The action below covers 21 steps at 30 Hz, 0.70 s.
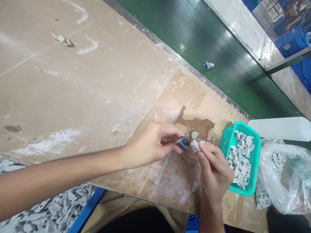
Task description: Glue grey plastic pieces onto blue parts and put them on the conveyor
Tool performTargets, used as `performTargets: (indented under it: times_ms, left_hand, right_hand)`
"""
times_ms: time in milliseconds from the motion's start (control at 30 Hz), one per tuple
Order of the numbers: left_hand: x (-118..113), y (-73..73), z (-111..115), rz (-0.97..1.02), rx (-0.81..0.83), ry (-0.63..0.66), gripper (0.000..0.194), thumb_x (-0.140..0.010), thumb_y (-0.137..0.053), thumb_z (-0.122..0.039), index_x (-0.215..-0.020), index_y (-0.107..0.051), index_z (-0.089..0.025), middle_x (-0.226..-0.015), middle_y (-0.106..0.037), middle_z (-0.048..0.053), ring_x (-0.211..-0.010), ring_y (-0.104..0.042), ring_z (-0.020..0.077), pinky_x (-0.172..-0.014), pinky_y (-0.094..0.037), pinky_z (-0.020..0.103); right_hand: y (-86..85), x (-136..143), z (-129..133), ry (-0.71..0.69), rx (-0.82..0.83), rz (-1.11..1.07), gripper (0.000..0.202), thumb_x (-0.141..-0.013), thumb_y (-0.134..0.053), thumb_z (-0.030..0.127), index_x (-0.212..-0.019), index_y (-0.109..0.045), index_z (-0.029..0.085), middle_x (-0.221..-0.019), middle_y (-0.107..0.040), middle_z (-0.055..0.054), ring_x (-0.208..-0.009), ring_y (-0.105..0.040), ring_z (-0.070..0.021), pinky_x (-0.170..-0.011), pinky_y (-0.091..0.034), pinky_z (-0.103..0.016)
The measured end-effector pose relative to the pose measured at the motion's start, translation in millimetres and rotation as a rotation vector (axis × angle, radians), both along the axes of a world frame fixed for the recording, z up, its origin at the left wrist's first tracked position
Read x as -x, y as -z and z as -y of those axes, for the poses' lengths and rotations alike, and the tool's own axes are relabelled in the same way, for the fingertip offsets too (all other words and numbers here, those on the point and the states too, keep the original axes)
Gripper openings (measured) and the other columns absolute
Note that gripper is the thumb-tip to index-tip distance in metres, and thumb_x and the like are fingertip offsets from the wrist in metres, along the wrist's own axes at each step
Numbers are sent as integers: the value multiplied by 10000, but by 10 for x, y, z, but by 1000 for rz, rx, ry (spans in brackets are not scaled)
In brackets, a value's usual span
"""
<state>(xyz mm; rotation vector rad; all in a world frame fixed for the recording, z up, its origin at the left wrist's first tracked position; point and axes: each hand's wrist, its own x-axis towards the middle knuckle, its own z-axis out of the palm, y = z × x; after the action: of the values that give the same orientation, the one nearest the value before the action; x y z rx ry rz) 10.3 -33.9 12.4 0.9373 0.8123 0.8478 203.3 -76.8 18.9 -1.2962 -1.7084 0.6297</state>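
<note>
Between thumb and fingers, my left hand (155, 142) holds a small blue-grey block (182, 143) with a notch facing right. My right hand (215, 168) pinches a small white piece (195, 145) just to the right of the block, with a narrow gap between the two. Beneath them lies a worn cardboard sheet (198, 121) bearing a round metal cap (194, 135). A teal basket (254, 168) full of small white and grey pieces stands right of my right hand.
A green conveyor belt (170, 29) runs beyond the table edge, with a small grey-white part (208, 66) on it. Far right are a clear plastic bag (274, 191) and a white container (282, 128). A blue bin (86, 210) of grey pieces sits lower left.
</note>
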Motion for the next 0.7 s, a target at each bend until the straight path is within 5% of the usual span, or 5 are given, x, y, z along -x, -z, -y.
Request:
performTargets:
  times_ms: [333,567,700]
  left_hand:
    - [6,7,116,-291,-253,-70,153,-776,-612,-76,-833,-746,-123,-777,-695,46,-702,-686,157,-631,-583,228]
    - [9,77,93,-312,-160,-88,134,-746,-613,-68,-799,-726,-119,-739,-698,35,-658,-688,154,-605,-557,208]
    - [77,22,11,-335,-197,-102,121,-753,-606,-68,-771,-712,-122,-753,-688,45,-708,-678,160,-617,-535,207]
  right_hand:
    - [-24,71,18,-127,87,7,470,-883,-606,19,-1209,-684,348,-997,-677,-3,-902,-649,-125,-765,-552,-248]
    - [4,217,-25,-146,116,65,528,-887,-518,-7,-1220,-678,369,-928,-659,-8,-829,-644,-108,-705,-536,-210]
    - [-141,242,-193,-216,97,135,479,-896,-492,29,-1184,-705,348,-888,-685,-13,-798,-654,-108,-696,-535,-208]
